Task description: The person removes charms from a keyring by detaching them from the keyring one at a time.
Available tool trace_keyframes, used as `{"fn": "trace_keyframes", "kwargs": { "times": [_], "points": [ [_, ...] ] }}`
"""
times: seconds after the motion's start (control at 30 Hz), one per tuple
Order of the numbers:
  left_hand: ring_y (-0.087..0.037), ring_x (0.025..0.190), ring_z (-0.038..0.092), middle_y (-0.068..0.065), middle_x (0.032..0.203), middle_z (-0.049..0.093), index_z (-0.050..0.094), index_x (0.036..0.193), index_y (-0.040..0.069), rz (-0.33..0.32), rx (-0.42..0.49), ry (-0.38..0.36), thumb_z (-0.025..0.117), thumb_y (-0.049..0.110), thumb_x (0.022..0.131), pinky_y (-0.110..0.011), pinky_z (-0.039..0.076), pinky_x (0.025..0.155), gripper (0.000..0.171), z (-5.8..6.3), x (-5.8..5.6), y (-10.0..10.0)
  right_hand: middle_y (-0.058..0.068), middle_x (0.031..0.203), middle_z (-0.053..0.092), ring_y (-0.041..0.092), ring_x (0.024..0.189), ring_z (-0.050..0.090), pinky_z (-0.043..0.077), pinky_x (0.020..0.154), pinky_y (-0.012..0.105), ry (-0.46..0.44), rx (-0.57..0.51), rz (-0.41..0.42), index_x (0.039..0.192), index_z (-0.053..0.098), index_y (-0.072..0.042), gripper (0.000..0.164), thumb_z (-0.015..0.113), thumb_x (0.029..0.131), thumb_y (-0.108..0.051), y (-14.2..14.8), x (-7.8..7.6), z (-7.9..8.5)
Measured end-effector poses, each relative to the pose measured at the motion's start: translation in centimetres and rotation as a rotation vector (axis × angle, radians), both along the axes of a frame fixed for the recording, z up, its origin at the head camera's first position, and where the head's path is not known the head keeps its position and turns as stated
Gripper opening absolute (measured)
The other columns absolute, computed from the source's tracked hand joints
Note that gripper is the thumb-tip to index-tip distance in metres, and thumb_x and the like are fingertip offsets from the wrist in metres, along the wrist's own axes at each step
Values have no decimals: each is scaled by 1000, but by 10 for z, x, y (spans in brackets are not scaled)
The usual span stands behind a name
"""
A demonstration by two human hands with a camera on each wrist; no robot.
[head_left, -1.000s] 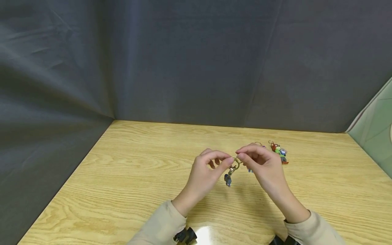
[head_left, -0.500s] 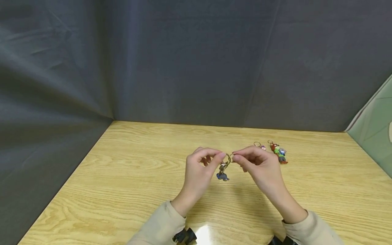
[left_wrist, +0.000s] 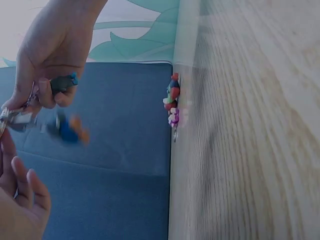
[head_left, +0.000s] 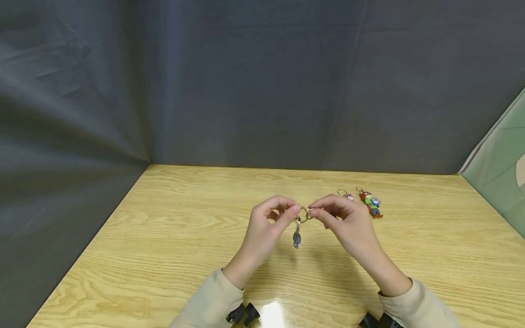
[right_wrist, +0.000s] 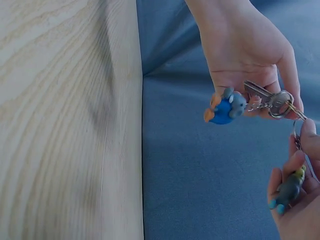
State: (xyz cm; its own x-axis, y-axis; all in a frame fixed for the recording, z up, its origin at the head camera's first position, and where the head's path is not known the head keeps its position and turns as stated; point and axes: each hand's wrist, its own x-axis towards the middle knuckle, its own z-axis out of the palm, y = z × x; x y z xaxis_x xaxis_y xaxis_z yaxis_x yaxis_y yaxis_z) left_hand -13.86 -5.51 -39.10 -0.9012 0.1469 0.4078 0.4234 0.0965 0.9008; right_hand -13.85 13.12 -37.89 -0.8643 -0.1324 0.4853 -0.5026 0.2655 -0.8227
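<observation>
Above the table, my left hand pinches a large metal key ring between thumb and forefinger. A key and a blue-and-grey figurine with orange feet dangle from that ring; the figurine is blurred in the left wrist view. Close on the right, my right hand pinches the thin split ring of a second keychain at the large ring's edge. Its grey figurine with turquoise feet hangs against the right fingers, and in the head view the hand hides it.
Behind my right hand, a red-and-green figurine keychain lies on the wood-grain table, with a smaller purple-and-white one beside it. Dark cloth closes off the back and left; a green patterned panel stands at right.
Both hands have shifted slightly left together, keeping their pinch on the rings. The dangling blue figurine has swung and turned; the keychains lying on the table are now less covered by my right hand.
</observation>
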Motion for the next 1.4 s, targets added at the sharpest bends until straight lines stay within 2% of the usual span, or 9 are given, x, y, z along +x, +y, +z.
{"fn": "trace_keyframes", "kwargs": {
  "times": [0.17,0.37,0.63,0.83,0.97,1.17,1.23,1.4],
  "points": [
    [-13,85,56,3,89,69,72,101,8,-55,-60,-11,67,25,95,-32,41,76,18,0,0,0,-5,79,68,10,66,56,46,58,23,-3,-15,-13,93,75,-4,6,73,88,0,1,1,2],
    [-13,83,54,6,89,69,75,95,11,14,-83,2,71,22,93,-32,42,75,12,-1,-1,0,-5,81,69,10,67,58,47,60,23,-5,-16,1,92,75,-4,6,72,88,0,0,1,1],
    [-14,79,56,5,85,70,76,91,9,80,-13,13,71,21,92,-33,40,73,13,-2,-3,0,0,74,65,11,59,51,43,52,24,-3,-3,18,93,75,-5,7,73,88,-1,-1,0,0],
    [-15,82,58,3,86,71,76,92,8,98,31,-7,71,22,91,-38,41,76,15,-1,-2,0,0,73,65,11,57,50,43,51,24,18,-16,59,92,75,-4,10,74,85,3,-1,0,0],
    [-15,83,59,2,87,71,75,94,7,64,31,-24,70,22,92,-38,41,78,15,-1,-3,0,-1,74,66,11,57,51,43,51,24,36,13,44,91,76,-6,9,74,86,2,2,-3,0],
    [-14,87,60,-3,91,69,70,103,6,-89,-57,-60,64,22,97,-36,42,80,18,-2,-2,-1,-5,82,68,12,66,57,45,59,24,34,40,2,93,76,-6,8,72,88,0,7,-5,-1],
    [-14,88,60,-3,91,69,69,105,7,-117,-84,-63,62,23,98,-35,42,79,18,-3,-2,-1,-4,85,70,11,70,60,47,63,23,28,44,-1,95,76,-6,8,73,89,-2,9,-6,-2],
    [-11,85,58,3,88,70,73,98,11,-62,-116,-26,66,24,96,-33,42,77,15,-3,-3,0,0,85,70,12,72,62,50,66,22,32,31,20,94,76,-7,9,72,89,-1,8,-5,-1]
  ]
}}
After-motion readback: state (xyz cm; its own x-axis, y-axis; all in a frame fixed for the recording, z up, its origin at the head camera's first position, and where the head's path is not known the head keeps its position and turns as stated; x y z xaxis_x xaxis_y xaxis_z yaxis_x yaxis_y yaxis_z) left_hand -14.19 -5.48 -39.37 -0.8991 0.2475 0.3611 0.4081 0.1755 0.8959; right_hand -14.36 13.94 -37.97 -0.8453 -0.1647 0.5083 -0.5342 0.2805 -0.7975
